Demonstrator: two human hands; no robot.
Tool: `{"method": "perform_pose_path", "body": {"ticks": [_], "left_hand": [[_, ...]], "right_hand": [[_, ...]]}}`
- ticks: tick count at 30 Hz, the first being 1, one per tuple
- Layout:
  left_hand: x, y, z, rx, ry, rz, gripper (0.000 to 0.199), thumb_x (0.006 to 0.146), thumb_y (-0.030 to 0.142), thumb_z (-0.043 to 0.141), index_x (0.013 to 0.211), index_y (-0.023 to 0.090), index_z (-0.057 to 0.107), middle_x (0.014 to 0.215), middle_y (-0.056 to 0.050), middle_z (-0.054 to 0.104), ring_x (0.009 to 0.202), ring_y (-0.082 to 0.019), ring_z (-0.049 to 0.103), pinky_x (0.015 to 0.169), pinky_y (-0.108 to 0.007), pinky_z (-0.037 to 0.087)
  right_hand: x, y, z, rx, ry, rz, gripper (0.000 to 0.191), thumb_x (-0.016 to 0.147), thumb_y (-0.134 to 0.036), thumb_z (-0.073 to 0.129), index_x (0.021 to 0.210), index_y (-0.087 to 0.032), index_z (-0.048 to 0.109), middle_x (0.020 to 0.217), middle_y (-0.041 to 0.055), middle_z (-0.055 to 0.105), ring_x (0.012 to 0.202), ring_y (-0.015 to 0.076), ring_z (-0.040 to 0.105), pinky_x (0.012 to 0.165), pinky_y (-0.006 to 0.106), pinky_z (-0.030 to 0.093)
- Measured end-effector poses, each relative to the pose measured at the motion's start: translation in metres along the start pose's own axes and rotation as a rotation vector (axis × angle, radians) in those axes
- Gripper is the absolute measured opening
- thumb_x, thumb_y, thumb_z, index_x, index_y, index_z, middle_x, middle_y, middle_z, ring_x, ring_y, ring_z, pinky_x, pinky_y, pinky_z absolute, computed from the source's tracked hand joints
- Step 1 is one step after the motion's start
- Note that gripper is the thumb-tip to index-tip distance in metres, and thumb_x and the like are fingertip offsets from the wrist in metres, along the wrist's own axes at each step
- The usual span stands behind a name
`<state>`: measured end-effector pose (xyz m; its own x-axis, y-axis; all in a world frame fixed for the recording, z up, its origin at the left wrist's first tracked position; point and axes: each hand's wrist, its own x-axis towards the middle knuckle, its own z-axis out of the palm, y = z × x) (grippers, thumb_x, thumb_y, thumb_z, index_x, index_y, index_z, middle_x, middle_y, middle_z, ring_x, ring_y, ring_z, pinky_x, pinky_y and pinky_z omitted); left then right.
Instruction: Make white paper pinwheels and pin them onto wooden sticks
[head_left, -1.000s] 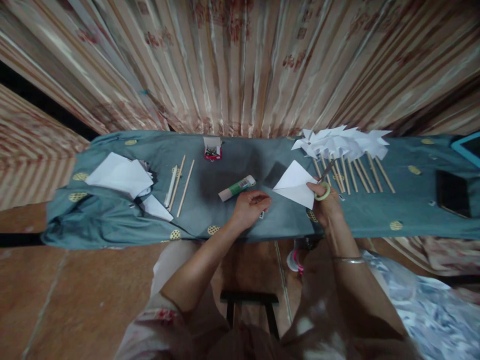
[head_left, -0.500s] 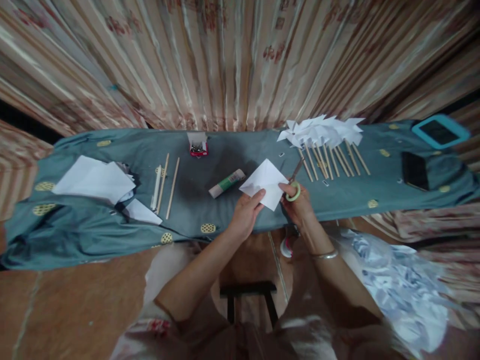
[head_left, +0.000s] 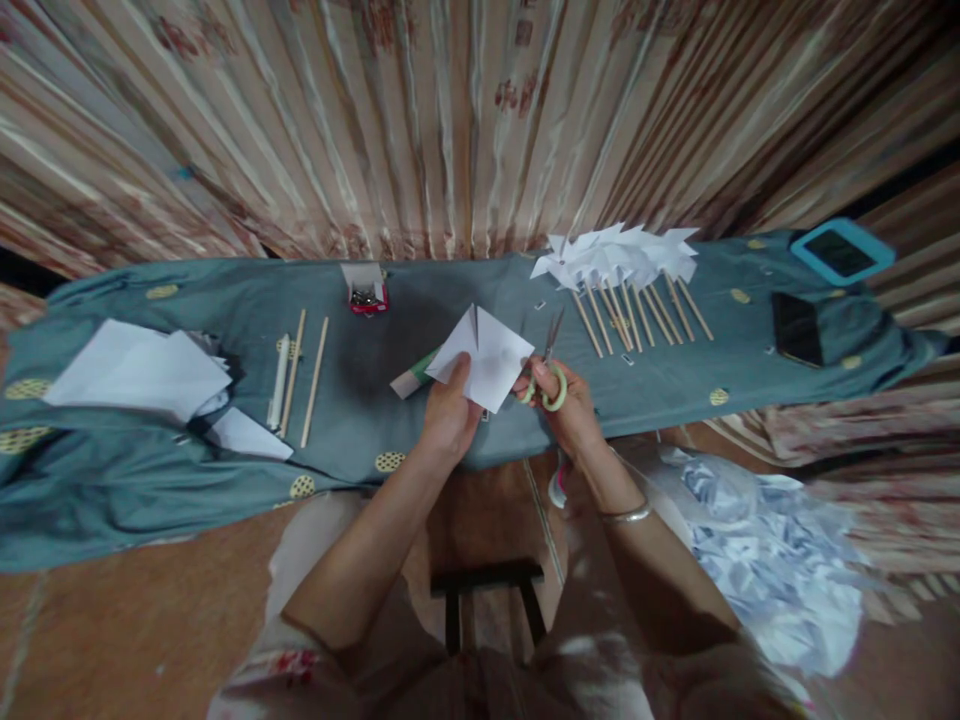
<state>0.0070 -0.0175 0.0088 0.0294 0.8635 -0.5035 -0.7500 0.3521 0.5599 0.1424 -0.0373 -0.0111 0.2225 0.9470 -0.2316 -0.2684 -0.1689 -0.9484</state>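
Observation:
My left hand [head_left: 453, 408] is closed on a white paper square [head_left: 496, 362], thumb on top. A slit runs down from the square's top corner. My right hand [head_left: 571, 408] grips scissors [head_left: 553, 378] with pale green handles, their blades pointing up and away, just right of the paper. Behind the paper lies a green-labelled glue stick [head_left: 411, 376], partly hidden. At the back right, paper pinwheels [head_left: 615, 256] rest overlapped in a row, their wooden sticks [head_left: 628, 316] toward me.
Left on the cloth-covered table [head_left: 360, 420] are white sheets [head_left: 142, 370], a white pen [head_left: 279, 380], two wooden sticks [head_left: 315, 382] and an open red box [head_left: 367, 292] of small metal pieces. A phone [head_left: 796, 328] and blue-framed device [head_left: 843, 250] lie right. Paper scraps [head_left: 772, 560] fill a bag below.
The paper has turned in my left hand and shows an opened slit at its top corner. My right hand has come away from the paper's edge with the scissors. The whole view has shifted.

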Motion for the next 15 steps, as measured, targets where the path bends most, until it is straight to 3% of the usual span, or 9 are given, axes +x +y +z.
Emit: {"method": "perform_pose_path", "body": {"ticks": [5, 10, 15], "left_hand": [[0.011, 0.02, -0.001, -0.015, 0.015, 0.078, 0.015, 0.095, 0.019, 0.056, 0.104, 0.016, 0.068, 0.098, -0.006, 0.077, 0.094, -0.017, 0.072, 0.093, -0.031, 0.056], [0.015, 0.03, -0.002, -0.027, 0.024, 0.13, 0.02, 0.094, 0.023, 0.059, 0.112, 0.018, 0.066, 0.103, -0.005, 0.076, 0.099, -0.019, 0.071, 0.095, -0.033, 0.056], [0.015, 0.03, 0.0, -0.02, 0.03, 0.104, 0.026, 0.091, 0.026, 0.064, 0.116, 0.019, 0.065, 0.103, -0.005, 0.076, 0.098, -0.02, 0.072, 0.092, -0.032, 0.057]], "right_hand": [[-0.018, 0.002, -0.007, -0.162, -0.285, 0.052, 0.052, 0.071, -0.065, 0.074, 0.094, -0.019, 0.067, 0.072, 0.001, 0.071, 0.062, 0.0121, 0.062, 0.057, 0.024, 0.045], [-0.03, 0.004, -0.005, -0.171, -0.547, 0.141, 0.049, 0.075, -0.061, 0.073, 0.098, -0.019, 0.066, 0.076, 0.0012, 0.071, 0.065, 0.0119, 0.063, 0.063, 0.025, 0.049], [-0.027, 0.007, 0.0, -0.176, -0.631, 0.199, 0.049, 0.075, -0.06, 0.075, 0.098, -0.017, 0.067, 0.075, 0.0006, 0.068, 0.065, 0.0107, 0.062, 0.063, 0.024, 0.05]]}}
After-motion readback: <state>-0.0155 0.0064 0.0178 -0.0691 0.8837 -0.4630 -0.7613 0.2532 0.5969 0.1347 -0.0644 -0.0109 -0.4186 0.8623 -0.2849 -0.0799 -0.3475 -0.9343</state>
